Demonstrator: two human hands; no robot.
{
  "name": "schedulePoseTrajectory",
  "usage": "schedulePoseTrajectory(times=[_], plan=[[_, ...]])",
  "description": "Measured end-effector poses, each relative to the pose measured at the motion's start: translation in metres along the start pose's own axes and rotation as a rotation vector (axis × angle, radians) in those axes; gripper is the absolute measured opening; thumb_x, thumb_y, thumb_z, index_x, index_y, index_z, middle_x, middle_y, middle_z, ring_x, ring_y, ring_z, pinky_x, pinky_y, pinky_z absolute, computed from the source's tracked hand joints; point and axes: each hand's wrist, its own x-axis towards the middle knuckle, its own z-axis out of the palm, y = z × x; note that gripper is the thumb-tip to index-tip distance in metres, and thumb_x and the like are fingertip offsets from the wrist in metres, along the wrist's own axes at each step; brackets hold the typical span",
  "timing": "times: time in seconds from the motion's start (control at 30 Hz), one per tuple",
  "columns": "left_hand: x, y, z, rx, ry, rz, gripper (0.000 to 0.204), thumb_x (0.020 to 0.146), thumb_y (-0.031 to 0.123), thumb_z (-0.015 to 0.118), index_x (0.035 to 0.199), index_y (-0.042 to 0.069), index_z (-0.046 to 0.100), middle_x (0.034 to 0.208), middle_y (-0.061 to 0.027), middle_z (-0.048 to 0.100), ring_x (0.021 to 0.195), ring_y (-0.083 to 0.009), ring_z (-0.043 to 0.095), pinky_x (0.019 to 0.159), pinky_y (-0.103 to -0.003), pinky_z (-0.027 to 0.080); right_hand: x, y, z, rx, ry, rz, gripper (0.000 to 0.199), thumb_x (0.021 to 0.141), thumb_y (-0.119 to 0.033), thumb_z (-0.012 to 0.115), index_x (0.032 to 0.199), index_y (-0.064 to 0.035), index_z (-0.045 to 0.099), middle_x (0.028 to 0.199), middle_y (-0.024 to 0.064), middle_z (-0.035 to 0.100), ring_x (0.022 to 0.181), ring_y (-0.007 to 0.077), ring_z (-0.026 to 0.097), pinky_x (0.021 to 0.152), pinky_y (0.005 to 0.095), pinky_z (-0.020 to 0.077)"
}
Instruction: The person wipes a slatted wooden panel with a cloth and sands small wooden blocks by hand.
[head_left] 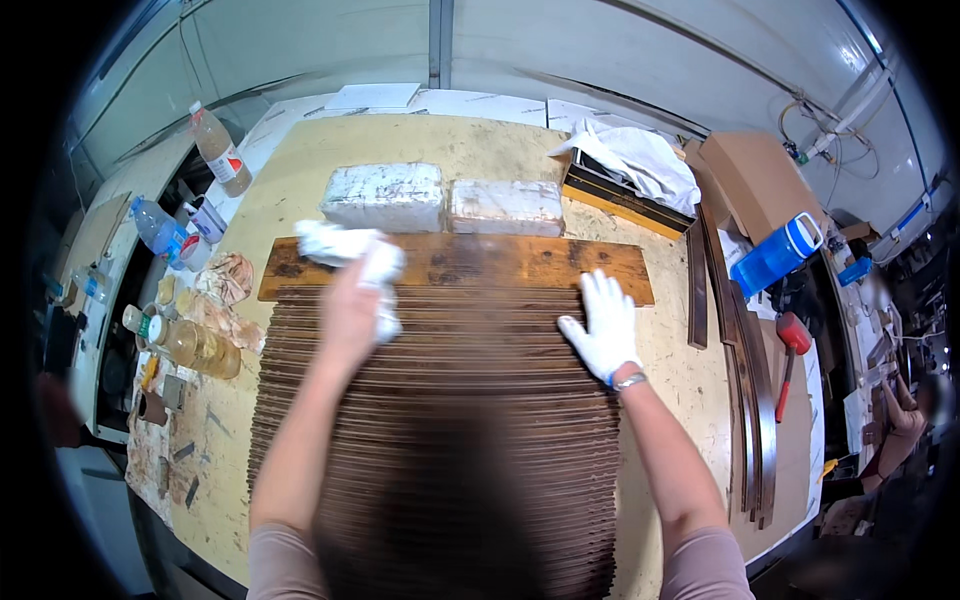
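Observation:
Dark brown wooden strips (450, 350) lie side by side in a wide stack, their far side against a brown wooden board (500, 262). My left hand (348, 312), bare and slightly blurred, is closed round a white cloth (345, 245). Part of that cloth lies over the board's left part. In a white glove, my right hand (607, 325) rests on the right far part of the strips, fingers stretched out and thumb apart. Two wrapped white blocks, a left one (383, 197) and a right one (506, 207), stand behind the board. A dark blur covers the near middle of the strips.
On the left stand several bottles, one with yellowish liquid (195, 347), beside a stained rag (228, 277). At the right are a box (622, 200) with white cloth, a blue jug (775, 258), a red mallet (793, 335) and long dark strips (765, 420). Another person (900, 430) is far right.

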Motion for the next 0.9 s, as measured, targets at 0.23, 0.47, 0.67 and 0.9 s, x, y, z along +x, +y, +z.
schedulePoseTrajectory(times=[0.23,0.47,0.67,0.9], plan=[[-0.008,-0.033,0.034,0.838,-0.433,0.519,0.044,0.101,0.020,0.055,0.146,0.017,0.054,0.155,-0.0039,0.049,0.145,-0.0262,0.042,0.123,-0.055,0.025,0.003,-0.014,-0.004,0.045,-0.031,0.025,0.071,0.094,-0.049,0.063,0.149,-0.0075,0.047,0.155,0.0159,0.044,0.148,0.0358,0.032,0.121,0.0512,0.0252],[0.000,-0.106,-0.164,0.652,0.167,-0.099,0.037,0.103,0.016,0.049,0.135,0.001,0.062,0.126,-0.0179,0.068,0.107,-0.0340,0.068,0.093,-0.042,0.052,0.004,-0.022,-0.004,0.086,-0.016,0.016,0.070,0.094,-0.048,0.065,0.148,-0.0086,0.047,0.154,0.0151,0.044,0.148,0.0362,0.032,0.120,0.0475,0.0290],[-0.061,-0.031,-0.001,0.667,-0.381,0.382,0.045,0.101,0.019,0.055,0.145,0.008,0.054,0.142,-0.0145,0.059,0.132,-0.0273,0.053,0.113,-0.046,0.040,0.002,-0.017,-0.004,0.078,-0.009,0.031,0.068,0.094,-0.043,0.066,0.149,-0.0064,0.047,0.155,0.0159,0.044,0.147,0.0377,0.033,0.122,0.0458,0.0291],[-0.078,-0.087,-0.117,0.713,0.043,0.225,0.028,0.102,0.016,0.054,0.124,0.007,0.070,0.122,-0.0089,0.073,0.111,-0.0240,0.068,0.106,-0.044,0.047,0.003,-0.012,0.003,0.087,0.004,0.019,0.071,0.094,-0.049,0.065,0.149,-0.0095,0.047,0.156,0.0139,0.043,0.149,0.0352,0.031,0.120,0.0474,0.0309]])
